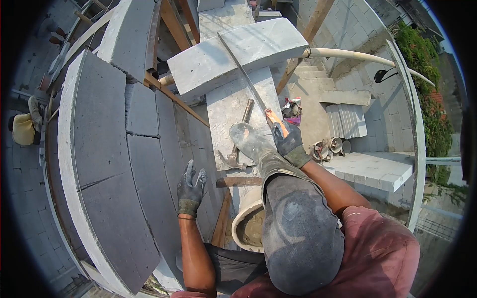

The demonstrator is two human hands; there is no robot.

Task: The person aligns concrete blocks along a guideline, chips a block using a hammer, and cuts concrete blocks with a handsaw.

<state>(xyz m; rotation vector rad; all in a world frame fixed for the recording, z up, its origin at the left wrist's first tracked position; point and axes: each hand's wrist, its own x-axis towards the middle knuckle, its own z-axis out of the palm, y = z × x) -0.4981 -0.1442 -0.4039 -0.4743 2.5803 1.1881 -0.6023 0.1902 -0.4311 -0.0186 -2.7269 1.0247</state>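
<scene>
My right hand (288, 137), in a dark glove, is wrapped round the orange handle of a handsaw (247, 79). The saw's long blade lies across the top of a white lightweight block (237, 57), which rests crosswise on a plank dusted with white. My left hand (192, 189), in a grey glove, is held with thumb and fingers apart beside the grey block wall (141, 164) and holds nothing. Between the hands, a hammer (240, 136) lies on the plank, partly behind my dusty boot (251, 141). My knee covers part of a bucket of mortar (251, 228).
Timber props (318, 20) and a pale pole (348, 53) stand around the plank. Lower down on the right are stacked panels (346, 120), several small buckets (335, 145) and a block-built ledge (377, 169). Another person (25, 126) is below at far left.
</scene>
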